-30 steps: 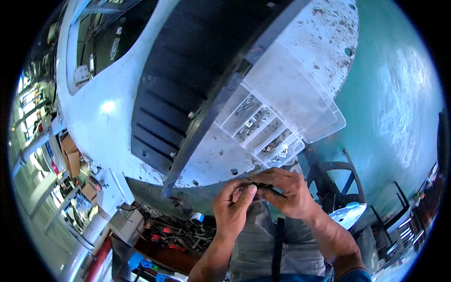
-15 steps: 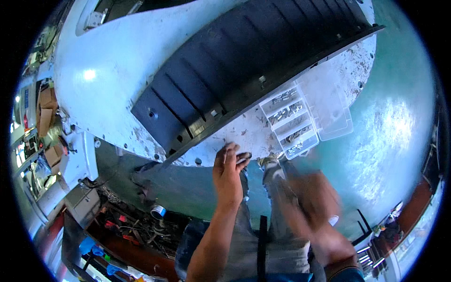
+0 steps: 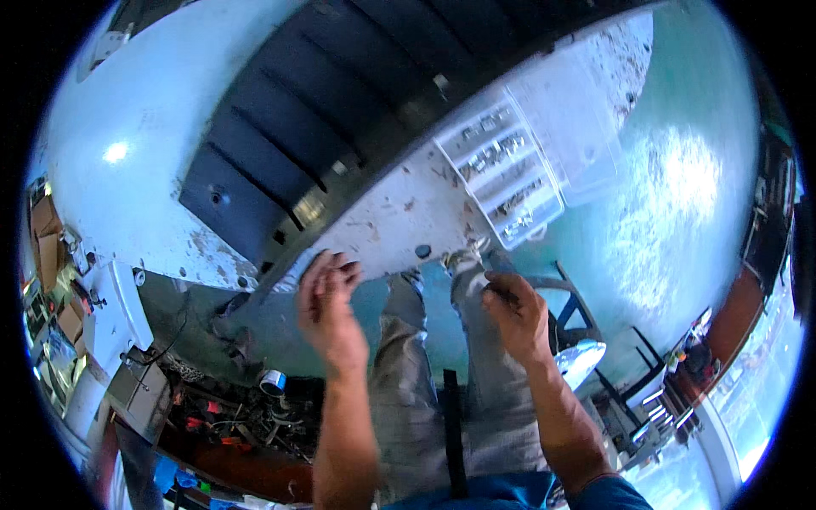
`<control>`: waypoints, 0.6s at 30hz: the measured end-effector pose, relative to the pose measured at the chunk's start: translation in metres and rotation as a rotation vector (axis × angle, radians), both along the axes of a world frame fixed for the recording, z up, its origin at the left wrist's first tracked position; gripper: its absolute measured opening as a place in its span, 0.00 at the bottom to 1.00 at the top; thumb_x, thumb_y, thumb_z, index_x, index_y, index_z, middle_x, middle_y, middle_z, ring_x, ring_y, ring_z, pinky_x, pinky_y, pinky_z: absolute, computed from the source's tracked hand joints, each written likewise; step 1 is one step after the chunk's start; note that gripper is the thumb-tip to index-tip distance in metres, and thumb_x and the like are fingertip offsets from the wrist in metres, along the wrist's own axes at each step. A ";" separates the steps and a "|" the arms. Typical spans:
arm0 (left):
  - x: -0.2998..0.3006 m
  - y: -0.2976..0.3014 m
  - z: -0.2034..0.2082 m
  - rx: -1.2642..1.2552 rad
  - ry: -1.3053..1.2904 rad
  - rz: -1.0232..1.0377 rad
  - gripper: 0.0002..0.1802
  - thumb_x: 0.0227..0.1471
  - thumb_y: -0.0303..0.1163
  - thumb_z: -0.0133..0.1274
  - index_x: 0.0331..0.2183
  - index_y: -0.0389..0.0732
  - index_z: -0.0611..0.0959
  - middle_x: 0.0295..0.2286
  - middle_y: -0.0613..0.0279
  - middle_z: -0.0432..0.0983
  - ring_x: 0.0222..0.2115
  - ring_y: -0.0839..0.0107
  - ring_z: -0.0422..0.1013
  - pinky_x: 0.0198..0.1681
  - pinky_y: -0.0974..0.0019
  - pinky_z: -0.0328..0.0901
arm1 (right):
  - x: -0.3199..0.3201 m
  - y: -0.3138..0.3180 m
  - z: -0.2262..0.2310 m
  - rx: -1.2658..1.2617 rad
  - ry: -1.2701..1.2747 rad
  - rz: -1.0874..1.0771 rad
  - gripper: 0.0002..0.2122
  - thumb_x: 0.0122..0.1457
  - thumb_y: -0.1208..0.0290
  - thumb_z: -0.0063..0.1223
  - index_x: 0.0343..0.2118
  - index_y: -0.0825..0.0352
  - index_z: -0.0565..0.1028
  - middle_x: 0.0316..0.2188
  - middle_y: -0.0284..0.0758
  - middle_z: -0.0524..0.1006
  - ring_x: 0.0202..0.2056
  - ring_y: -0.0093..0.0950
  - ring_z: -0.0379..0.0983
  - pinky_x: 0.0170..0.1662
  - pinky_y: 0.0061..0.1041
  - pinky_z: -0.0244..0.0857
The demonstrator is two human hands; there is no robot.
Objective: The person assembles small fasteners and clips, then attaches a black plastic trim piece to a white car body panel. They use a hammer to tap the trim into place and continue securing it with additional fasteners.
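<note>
A long black ribbed plastic panel [image 3: 280, 127] lies at a slant on a white, paint-worn table [image 3: 387, 211]. My left hand [image 3: 330, 297] is beside its lower left end, just off the table's near edge. The fingers are curled in toward the thumb and somewhat blurred; what they hold, if anything, is hidden. My right hand [image 3: 520, 316] is over my right leg, thumb and fingertips pinched together. A dark spot shows at the pinch, too small to name. Beyond it, on the table, sits a clear compartment box [image 3: 554, 180] with its lid open, holding small metal clips [image 3: 501, 151].
A dark-framed stool or stand [image 3: 574, 310] is right of my right hand. At lower left, a bin of metal scrap and tools [image 3: 229, 416] stands near a white can [image 3: 273, 382]. A white clamp-like bracket [image 3: 119, 310] juts at the left. Green floor [image 3: 646, 255] spreads to the right.
My right hand has come up and forward from a blurred spot low on the right. My left hand has moved left, toward the panel's end. The view has shifted, so the table sits higher.
</note>
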State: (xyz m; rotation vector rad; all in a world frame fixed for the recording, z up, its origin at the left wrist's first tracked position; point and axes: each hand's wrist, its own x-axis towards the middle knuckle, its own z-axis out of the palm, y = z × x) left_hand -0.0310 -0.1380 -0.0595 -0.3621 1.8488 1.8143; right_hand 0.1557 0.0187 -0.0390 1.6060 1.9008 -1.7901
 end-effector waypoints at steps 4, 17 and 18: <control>-0.009 -0.061 -0.004 -0.102 0.098 -0.150 0.18 0.61 0.35 0.53 0.48 0.35 0.78 0.39 0.54 0.79 0.38 0.63 0.76 0.44 0.59 0.73 | 0.051 -0.005 -0.028 -0.036 -0.155 0.041 0.13 0.57 0.72 0.58 0.43 0.72 0.77 0.33 0.41 0.81 0.34 0.26 0.77 0.40 0.26 0.70; 0.057 -0.239 -0.106 -0.581 -0.193 -0.453 0.16 0.58 0.33 0.55 0.47 0.37 0.80 0.36 0.58 0.80 0.36 0.67 0.77 0.41 0.63 0.73 | 0.082 -0.079 -0.120 -0.012 -0.043 0.275 0.13 0.56 0.67 0.57 0.40 0.69 0.78 0.32 0.48 0.80 0.36 0.44 0.79 0.38 0.38 0.71; 0.063 -0.262 -0.131 -0.597 -0.225 -0.468 0.16 0.58 0.33 0.55 0.46 0.37 0.80 0.35 0.59 0.80 0.35 0.68 0.77 0.41 0.64 0.73 | 0.086 -0.085 -0.134 0.024 -0.012 0.319 0.12 0.55 0.67 0.57 0.40 0.69 0.78 0.32 0.48 0.80 0.36 0.45 0.78 0.38 0.39 0.71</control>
